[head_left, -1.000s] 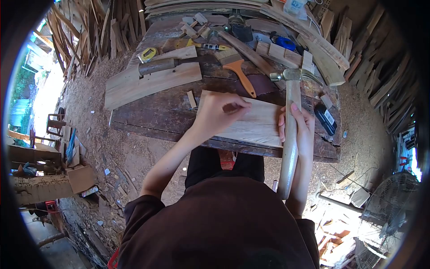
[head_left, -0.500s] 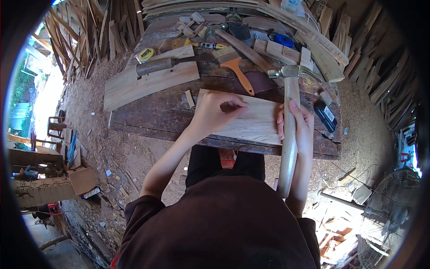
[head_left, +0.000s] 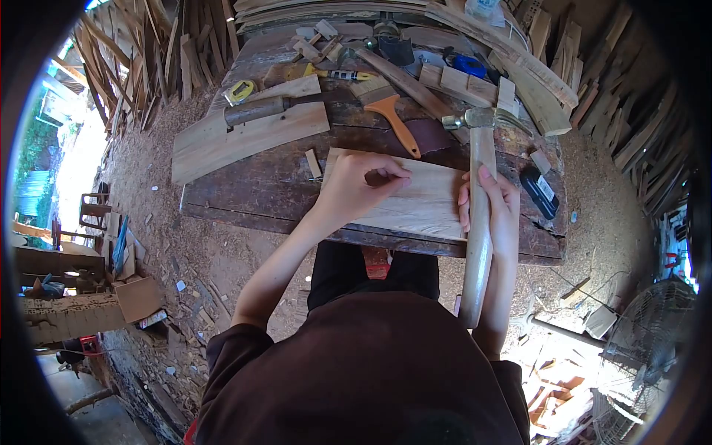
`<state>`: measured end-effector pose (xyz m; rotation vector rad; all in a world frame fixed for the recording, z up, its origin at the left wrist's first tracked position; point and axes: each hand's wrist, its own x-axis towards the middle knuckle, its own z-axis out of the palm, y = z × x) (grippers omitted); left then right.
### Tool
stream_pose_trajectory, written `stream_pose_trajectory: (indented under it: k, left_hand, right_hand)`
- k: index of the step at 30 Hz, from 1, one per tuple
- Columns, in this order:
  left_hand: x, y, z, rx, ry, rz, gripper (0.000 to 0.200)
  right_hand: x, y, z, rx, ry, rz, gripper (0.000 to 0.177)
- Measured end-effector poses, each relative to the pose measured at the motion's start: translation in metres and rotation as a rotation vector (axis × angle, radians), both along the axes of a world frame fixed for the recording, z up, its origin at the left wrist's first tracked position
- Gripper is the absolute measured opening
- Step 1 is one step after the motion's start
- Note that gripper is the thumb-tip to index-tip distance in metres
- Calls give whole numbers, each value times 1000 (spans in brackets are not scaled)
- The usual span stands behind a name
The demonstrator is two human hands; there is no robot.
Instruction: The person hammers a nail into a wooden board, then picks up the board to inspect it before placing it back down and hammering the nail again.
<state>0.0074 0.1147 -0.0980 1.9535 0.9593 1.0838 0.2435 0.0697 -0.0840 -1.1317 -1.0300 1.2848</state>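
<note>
A claw hammer (head_left: pixel 480 215) with a long pale handle is held in my right hand (head_left: pixel 504 204), its thumb along the handle and its metal head pointing away from me. Under both hands lies a flat wooden board (head_left: pixel 426 196) at the near edge of the workbench. My left hand (head_left: pixel 363 182) is over the board's left part, thumb and fingertips pinched together. Whatever may be between those fingertips is too small to make out. Just beyond the board lie a paintbrush (head_left: pixel 393 122) with an orange handle and a piece of dark sandpaper (head_left: pixel 430 137).
On the workbench (head_left: pixel 245 185) are a cut board (head_left: pixel 289 130), a yellow tape measure (head_left: pixel 239 91), a blue tape measure (head_left: pixel 469 67), a black box (head_left: pixel 539 191) and several wood blocks. A long plank (head_left: pixel 512 52) crosses the back right. A fan (head_left: pixel 645 341) stands at right.
</note>
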Motion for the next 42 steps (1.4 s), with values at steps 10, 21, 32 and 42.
stream_pose_trajectory:
  k: [10,21,32,42]
  left_hand:
    - [3,-4,-2,248,61,-3,9]
    - [4,-7,1,216,72,-24,40]
    - [3,-6,-3,172,73,-1,43]
    - [2,-7,-3,155,58,-13,44]
  right_hand:
    - [2,1,-2,17,-19,24,38]
    - [-13,-66,44,108,-508,14,16]
    - [-15,-72,50,81,-579,78,20]
    - [-23,-75,55,123,-681,87,16]
